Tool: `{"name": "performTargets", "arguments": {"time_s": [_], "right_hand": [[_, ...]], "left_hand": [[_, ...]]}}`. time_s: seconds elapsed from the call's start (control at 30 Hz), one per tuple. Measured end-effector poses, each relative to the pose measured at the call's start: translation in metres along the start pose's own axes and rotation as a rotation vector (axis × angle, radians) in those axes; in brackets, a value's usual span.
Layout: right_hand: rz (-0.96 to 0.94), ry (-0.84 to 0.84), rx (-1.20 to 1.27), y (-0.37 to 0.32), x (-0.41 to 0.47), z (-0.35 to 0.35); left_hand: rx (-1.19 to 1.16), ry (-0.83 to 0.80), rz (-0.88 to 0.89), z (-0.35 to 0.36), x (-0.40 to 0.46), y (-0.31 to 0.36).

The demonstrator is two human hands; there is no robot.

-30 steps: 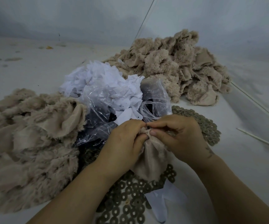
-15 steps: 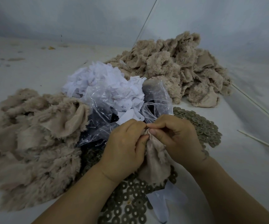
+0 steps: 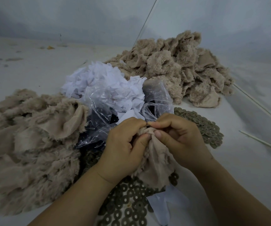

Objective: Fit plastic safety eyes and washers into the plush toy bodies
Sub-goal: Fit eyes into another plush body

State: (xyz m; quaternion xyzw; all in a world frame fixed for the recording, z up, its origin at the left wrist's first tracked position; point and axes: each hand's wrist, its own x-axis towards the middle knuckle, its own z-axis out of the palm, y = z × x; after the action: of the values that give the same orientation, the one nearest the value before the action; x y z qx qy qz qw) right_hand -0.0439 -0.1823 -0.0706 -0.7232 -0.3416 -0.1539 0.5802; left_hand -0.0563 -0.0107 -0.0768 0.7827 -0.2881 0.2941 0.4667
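Observation:
A beige plush body hangs between both hands above the table, its smooth inner side facing me. My left hand grips its upper left edge, thumb pressed on the fabric. My right hand pinches the bunched top of the fabric with thumb and forefinger. Whatever sits between the fingertips is hidden. Olive ring washers lie spread under my wrists, with more washers to the right. A clear plastic bag holding dark pieces lies just beyond my hands.
A pile of beige plush bodies fills the left side and a second pile sits at the back right. White paper scraps are heaped in the middle. Thin white sticks lie at the right. A white scrap lies under the plush.
Both hands have stayed together on the plush body, shifting only slightly; the right fingers have worked in closer on the bunched top of the fabric.

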Motion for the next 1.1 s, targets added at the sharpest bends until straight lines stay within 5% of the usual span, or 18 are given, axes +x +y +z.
{"name": "performTargets", "arguments": {"time_s": [0.47, 0.8, 0.97, 1.1], "right_hand": [[0.067, 0.019, 0.005, -0.009, -0.005, 0.026], [0.441, 0.127, 0.296, 0.000, 0.000, 0.024], [0.432, -0.005, 0.333, 0.004, -0.002, 0.013], [0.309, 0.096, 0.138, 0.001, 0.000, 0.007]], "left_hand": [[0.120, 0.193, 0.018, 0.004, 0.001, 0.004], [0.129, 0.158, -0.018, 0.004, 0.005, -0.007], [0.150, 0.141, -0.023, 0.006, 0.003, -0.011], [0.153, 0.085, 0.023, 0.006, 0.003, -0.012]]}}
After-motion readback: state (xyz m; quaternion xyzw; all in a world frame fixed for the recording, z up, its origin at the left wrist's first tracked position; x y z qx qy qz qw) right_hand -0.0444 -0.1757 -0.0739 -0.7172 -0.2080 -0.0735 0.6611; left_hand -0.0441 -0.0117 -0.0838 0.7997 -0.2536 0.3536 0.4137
